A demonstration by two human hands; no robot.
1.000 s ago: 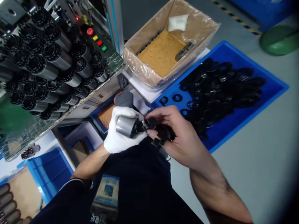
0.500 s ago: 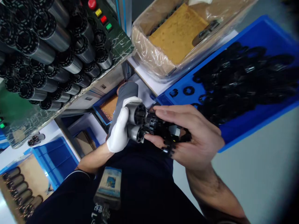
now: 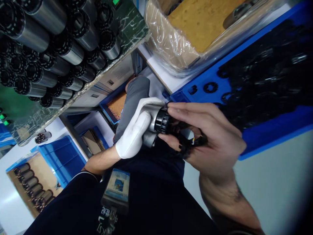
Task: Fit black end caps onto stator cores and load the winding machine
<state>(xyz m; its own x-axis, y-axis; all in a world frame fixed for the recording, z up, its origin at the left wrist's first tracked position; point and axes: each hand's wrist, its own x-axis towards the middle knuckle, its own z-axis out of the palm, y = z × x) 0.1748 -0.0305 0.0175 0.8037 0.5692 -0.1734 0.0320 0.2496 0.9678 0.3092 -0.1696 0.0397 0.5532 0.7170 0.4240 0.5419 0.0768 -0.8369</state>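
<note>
My left hand (image 3: 133, 133), in a white glove, is closed around two silver metal cylinders. The upper metal cylinder (image 3: 152, 114) has a black toothed plastic ring (image 3: 162, 121) at its right-hand end. Below it, the lower metal cylinder (image 3: 148, 138) shows only in part. My bare right hand (image 3: 212, 137) pinches that ring between thumb and fingertips, against the cylinder's end. More black plastic rings (image 3: 187, 140) sit within the curl of the right hand, partly hidden by the fingers; their number cannot be made out.
Many metal cylinders with black ends (image 3: 70, 49) are stacked on a green bench (image 3: 132, 24) at upper left. A blue bin (image 3: 259, 143) of loose black rings lies right. A plastic-lined cardboard box (image 3: 181, 55) stands behind. Lower left, a tray (image 3: 22, 192) holds several wound cylinders.
The black ring, apart from or just touching the cylinders before, now sits against the upper cylinder's end. Both hands have shifted slightly right, and the head view has moved closer.
</note>
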